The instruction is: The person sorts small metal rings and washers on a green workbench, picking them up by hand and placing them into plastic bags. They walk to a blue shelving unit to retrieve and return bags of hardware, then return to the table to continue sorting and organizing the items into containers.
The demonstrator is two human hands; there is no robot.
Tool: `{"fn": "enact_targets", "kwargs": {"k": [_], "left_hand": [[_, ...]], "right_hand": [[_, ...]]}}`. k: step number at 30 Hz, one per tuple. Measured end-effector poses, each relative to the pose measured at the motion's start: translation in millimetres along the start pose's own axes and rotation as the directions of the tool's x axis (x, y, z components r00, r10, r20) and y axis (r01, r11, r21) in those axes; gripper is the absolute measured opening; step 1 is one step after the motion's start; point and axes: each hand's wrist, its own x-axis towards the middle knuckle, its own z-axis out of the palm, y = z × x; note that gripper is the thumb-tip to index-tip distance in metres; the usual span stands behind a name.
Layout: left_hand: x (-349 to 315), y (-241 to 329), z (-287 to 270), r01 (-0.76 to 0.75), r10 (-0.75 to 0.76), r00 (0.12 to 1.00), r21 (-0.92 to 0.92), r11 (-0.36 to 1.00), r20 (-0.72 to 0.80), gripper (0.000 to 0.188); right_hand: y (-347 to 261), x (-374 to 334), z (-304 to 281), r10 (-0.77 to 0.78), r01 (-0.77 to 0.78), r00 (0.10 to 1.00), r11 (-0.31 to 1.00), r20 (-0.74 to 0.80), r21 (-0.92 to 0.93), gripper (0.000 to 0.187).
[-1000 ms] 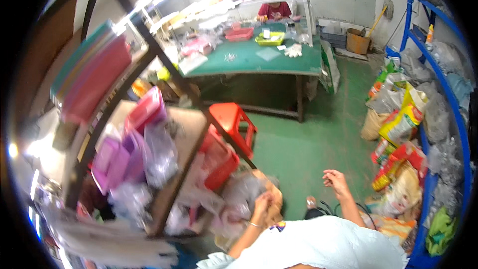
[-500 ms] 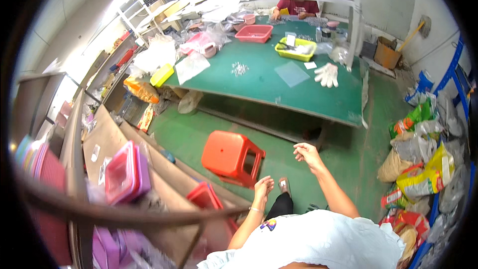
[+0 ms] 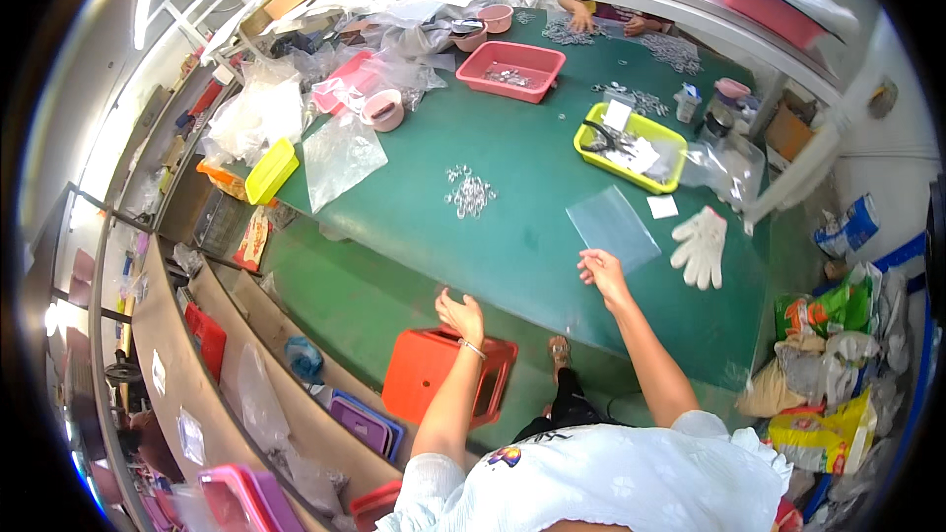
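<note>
My left hand [image 3: 460, 316] hangs over the table's near edge, above a red plastic stool [image 3: 419, 374]. Its fingers are loosely bent and apart, with nothing in them. Farther right, my right hand [image 3: 604, 274] is over the green table [image 3: 493, 266], beside the lower edge of a clear plastic bag [image 3: 613, 225]; its fingers are half curled and hold nothing I can see. Whether it touches the bag I cannot tell. Right of the bag lies a white knitted glove [image 3: 702, 248]. A small heap of shiny metal pieces [image 3: 472, 195] sits mid-table.
A yellow basket [image 3: 634, 177] with pliers and a pink tray [image 3: 490, 86] stand farther back. A co-worker's hands [image 3: 581, 18] are among metal pieces at the far side. Shelving [image 3: 212, 374] runs along the left; sacks [image 3: 818, 433] are piled at the right.
I have come closer to the table, so it fills more of the view. My right hand is now over the tabletop, and my left hand is near its edge. The stool is now beneath my left arm.
</note>
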Motion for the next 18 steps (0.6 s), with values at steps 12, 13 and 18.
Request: {"fn": "enact_targets", "kwargs": {"k": [12, 13, 18], "left_hand": [[72, 48, 91, 0.005, 0.031, 0.997, 0.438, 0.899, -0.076, 0.066], [76, 49, 90, 0.011, 0.026, 0.996, 0.434, 0.901, -0.080, 0.066], [84, 56, 90, -0.030, 0.039, 0.999, 0.425, 0.905, -0.014, 0.069]], "right_hand": [[-53, 372, 78, -0.598, 0.255, 0.800, 0.407, -0.045, -0.877, 0.050], [-57, 389, 85, -0.586, 0.176, 0.808, 0.340, -0.061, -0.924, 0.050], [-47, 433, 69, -0.551, -0.027, 0.829, 0.129, -0.094, -0.991, 0.026]]}}
